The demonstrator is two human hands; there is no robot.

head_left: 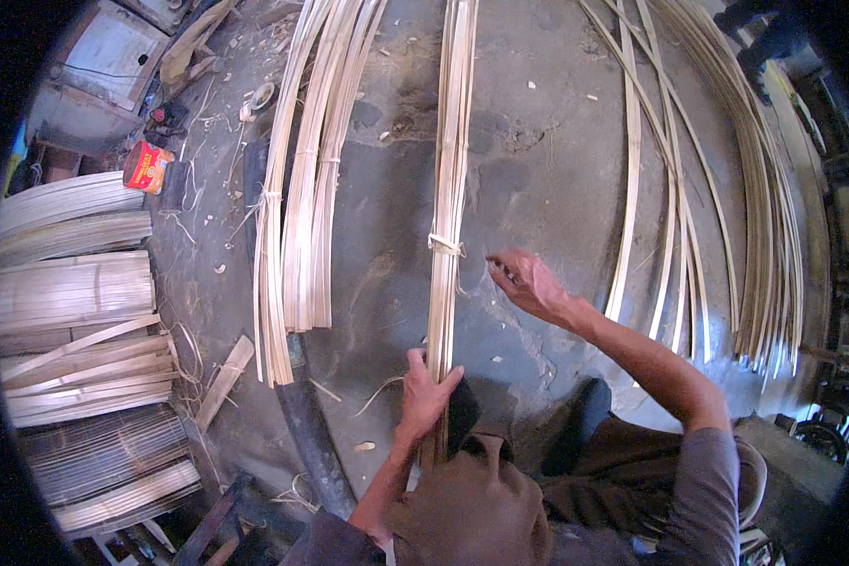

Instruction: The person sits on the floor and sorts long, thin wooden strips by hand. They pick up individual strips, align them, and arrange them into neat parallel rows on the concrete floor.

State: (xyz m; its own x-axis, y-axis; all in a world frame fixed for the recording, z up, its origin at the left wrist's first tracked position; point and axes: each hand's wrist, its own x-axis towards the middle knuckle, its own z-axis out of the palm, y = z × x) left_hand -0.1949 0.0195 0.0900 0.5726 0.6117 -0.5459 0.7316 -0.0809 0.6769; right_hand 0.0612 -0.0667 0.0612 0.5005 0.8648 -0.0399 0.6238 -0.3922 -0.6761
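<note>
A long bundle of pale bamboo strips (451, 141) runs up the middle of the view, away from me. Around it, a thin strip tie (445, 247) is wound and knotted, with a loose end hanging on the right side. My left hand (426, 396) grips the bundle near its close end, thumb on the right side and fingers on the left. Just right of the tie, apart from the bundle, my right hand (528, 285) is raised with its fingers curled in. Whatever those fingers may hold is hidden.
More tied strip bundles (316, 208) lie to the left. Loose strips (674, 189) and a thick sheaf (755, 189) lie to the right. Wide split bamboo pieces (75, 292) are stacked far left near a red tin (147, 167). A dark pole (311, 439) lies left of me. Scraps litter the concrete floor (538, 189).
</note>
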